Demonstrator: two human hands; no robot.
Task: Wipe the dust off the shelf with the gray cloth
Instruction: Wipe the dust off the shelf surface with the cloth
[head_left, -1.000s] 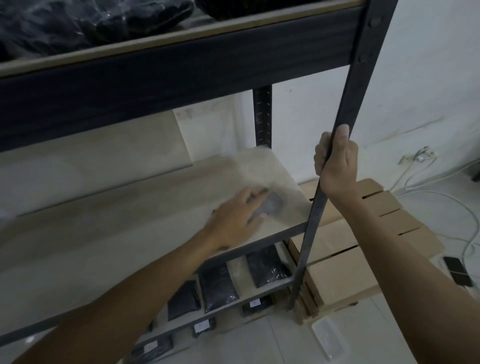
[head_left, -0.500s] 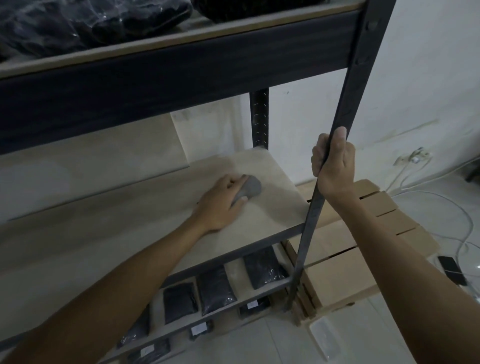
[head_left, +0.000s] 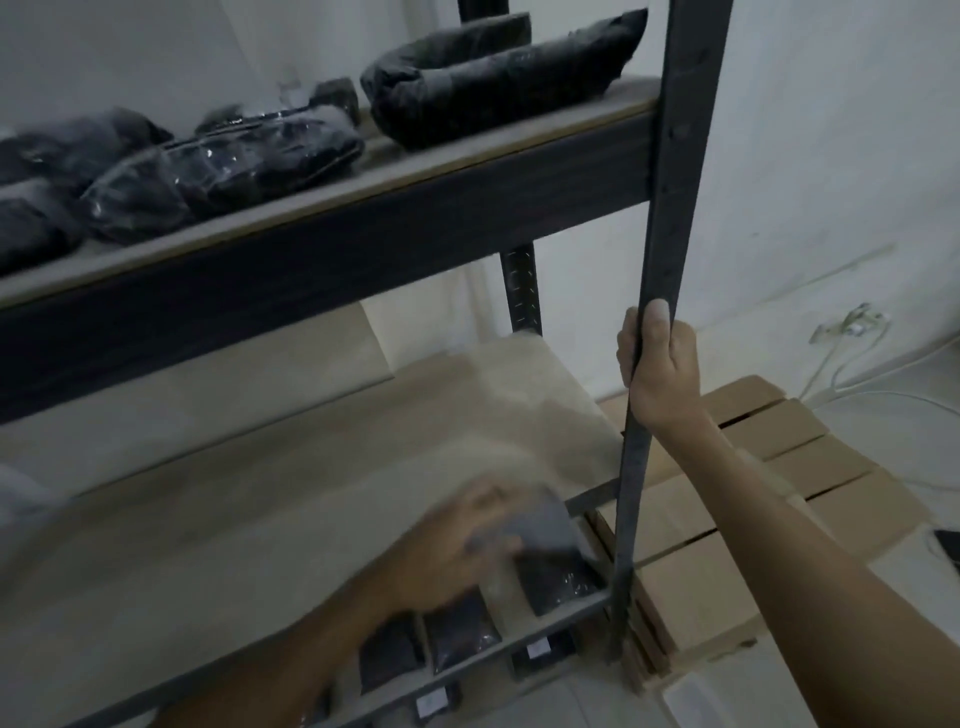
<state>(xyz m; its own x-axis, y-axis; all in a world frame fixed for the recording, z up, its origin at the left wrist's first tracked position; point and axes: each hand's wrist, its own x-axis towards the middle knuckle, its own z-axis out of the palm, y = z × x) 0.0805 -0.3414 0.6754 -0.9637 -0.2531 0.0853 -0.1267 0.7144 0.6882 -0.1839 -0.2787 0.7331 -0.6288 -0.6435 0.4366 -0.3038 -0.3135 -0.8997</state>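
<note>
Gray cloth (head_left: 540, 525) sits blurred under your left hand (head_left: 457, 551) at the front right edge of the middle shelf (head_left: 270, 519); fingers look closed over it, grip detail smeared. Your right hand (head_left: 657, 369) is wrapped tight around the dark front post (head_left: 670, 208). Black bagged packs (head_left: 234, 166) lie on the upper shelf, cardboard boxes (head_left: 779, 467) right of the post.

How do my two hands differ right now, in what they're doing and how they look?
The left hand lies low on the shelf board, pressing the gray cloth; the right hand is raised, wrapped around the upright post. The left hand is motion-blurred; the right hand is sharp. Both are bare and each grips something.
</note>
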